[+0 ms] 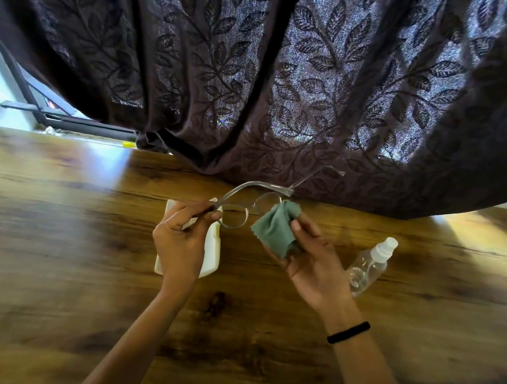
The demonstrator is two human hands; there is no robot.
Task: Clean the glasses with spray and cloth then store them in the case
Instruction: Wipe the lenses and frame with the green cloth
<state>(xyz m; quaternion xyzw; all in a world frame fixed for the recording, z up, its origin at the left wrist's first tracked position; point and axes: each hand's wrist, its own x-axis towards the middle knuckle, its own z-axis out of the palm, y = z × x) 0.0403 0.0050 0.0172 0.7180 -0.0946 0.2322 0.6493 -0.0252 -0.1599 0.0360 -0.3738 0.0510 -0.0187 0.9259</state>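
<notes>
While one case [211, 258] and one bottle [367, 269] are lying on the table [73, 229], glasses [234, 217]: one pair.
Left hand [179, 240]: pinching their hinge.
Right hand [316, 268]: curling round one cloth [274, 228].

You have a wooden table [71, 246] before you; on it rest a cream glasses case [212, 256] and a clear spray bottle [366, 269] (lying on its side).

- Daylight filters through the curtain [298, 66]; scene otherwise dim.
- Glare patches on the table [41, 224] at far left and right.
- Wide-angle bending at edges; mild softness throughout.
</notes>
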